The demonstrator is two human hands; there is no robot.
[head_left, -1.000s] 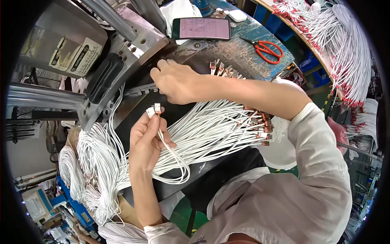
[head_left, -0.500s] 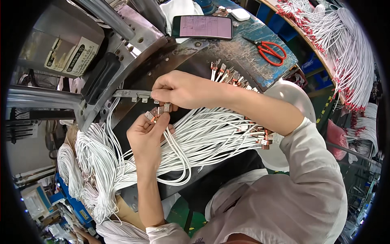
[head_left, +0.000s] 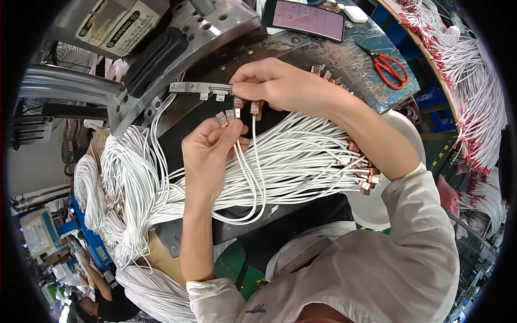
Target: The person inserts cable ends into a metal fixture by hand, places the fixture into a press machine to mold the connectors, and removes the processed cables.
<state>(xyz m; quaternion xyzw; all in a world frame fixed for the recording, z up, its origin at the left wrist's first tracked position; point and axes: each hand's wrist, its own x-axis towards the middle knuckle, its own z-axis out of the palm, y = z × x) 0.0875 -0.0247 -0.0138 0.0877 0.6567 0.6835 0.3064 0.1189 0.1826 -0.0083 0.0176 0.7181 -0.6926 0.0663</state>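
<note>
My left hand (head_left: 210,148) is closed on several white cables by their metal USB plugs (head_left: 229,115), which poke up above the thumb. My right hand (head_left: 264,83) pinches the right end of a grey metal strip (head_left: 200,88) with small metal sockets along its lower edge. Under the right hand's fingers, another USB plug (head_left: 255,108) points up toward the strip, its cable hanging down; the fingers partly hide whether it is seated. Loops of the held cables drop over a thick bundle of white cables (head_left: 301,156) on the dark work surface.
A phone (head_left: 307,20) and red-handled scissors (head_left: 389,70) lie on the worn blue bench at the back. A metal machine frame with a black handle (head_left: 156,62) stands at left. More white cables (head_left: 468,70) lie at far right. A person (head_left: 105,296) is at lower left.
The view has shifted, so the scene sits differently. My hands have drawn apart slightly, and one USB plug now sits at the right hand, separate from those in the left.
</note>
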